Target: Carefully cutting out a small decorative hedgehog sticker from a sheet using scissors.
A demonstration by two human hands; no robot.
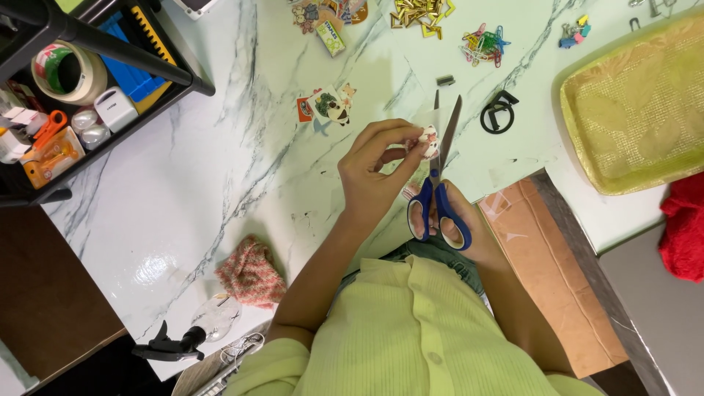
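Small sticker cut-out [429, 139]: white with pink and brown print, pinched between the fingertips of the left hand [374, 172], held above the tabletop [220, 169] just in front of the person's chest. A thin clear or white backing sheet extends from it toward the blades.

Scissors [438, 183]: blue handles, grey blades parted, tips pointing away from the person, blades touching the cut-out's right edge. The right hand [458, 224] grips the handles, fingers through the loops.

Stickers [326, 108]: a small loose group lying flat on the tabletop, near and to the left of the hands.

Black clip [497, 114]: on the tabletop, just right of the blade tips.

Coloured paper clips [484, 44] and gold clips [419, 13]: two heaps at the far edge.

Green-gold tray [638, 103]: far right.

Pink knitted cloth [251, 273]: beside the left forearm.

Black rack [44, 132]: far left, holding tape rolls and small supplies.
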